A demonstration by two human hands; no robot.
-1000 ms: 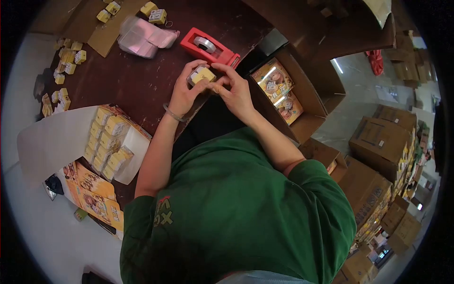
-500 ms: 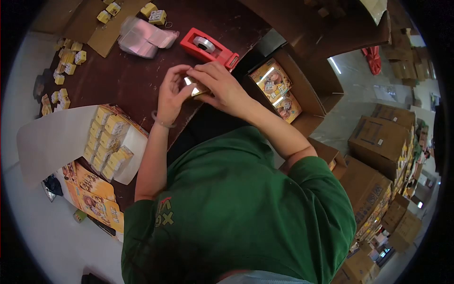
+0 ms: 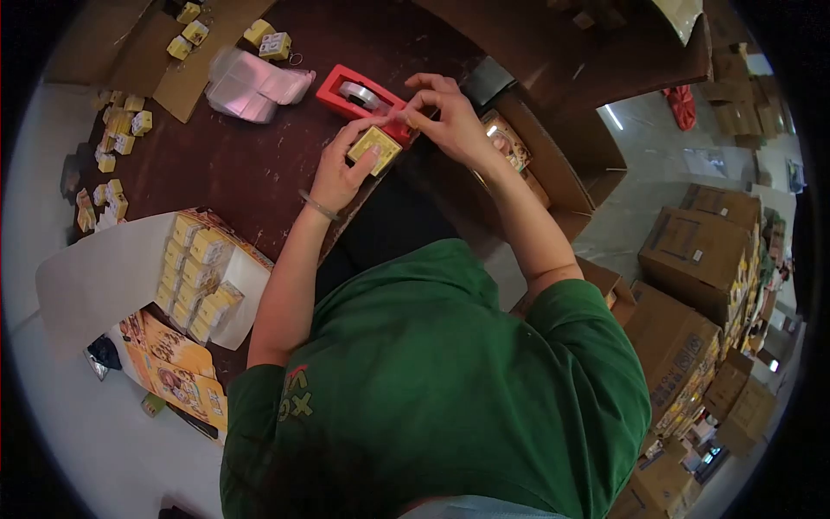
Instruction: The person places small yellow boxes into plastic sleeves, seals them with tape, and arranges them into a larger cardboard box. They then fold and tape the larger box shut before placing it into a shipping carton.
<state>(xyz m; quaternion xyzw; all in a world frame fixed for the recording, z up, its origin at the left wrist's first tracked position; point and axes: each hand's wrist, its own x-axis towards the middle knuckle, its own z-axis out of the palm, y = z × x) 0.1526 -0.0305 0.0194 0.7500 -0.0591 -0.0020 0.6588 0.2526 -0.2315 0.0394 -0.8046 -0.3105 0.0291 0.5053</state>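
Note:
My left hand (image 3: 339,177) is closed around a small yellow printed box (image 3: 374,150), with the thumb lying across its face. Just right of it, my right hand (image 3: 454,125) pinches thumb and forefinger together at the cutting end of a red tape dispenser (image 3: 333,80). What looks like the end of a clear tape strip is between those fingertips, though it is hard to make out. A roll of tape (image 3: 360,94) sits in the dispenser. Left of the dispenser lies a pile of clear plastic pouches (image 3: 251,86).
An open display box (image 3: 251,303) holding several small yellow boxes stands at the left. More yellow keychain boxes (image 3: 121,125) lie along the far left. On the right, an open carton (image 3: 562,195) contains printed boxes (image 3: 506,143). Large cartons (image 3: 692,251) are stacked beyond.
My right hand has left the small box and moved right to the dispenser's end. My left hand keeps the box, now turned to show its yellow printed face.

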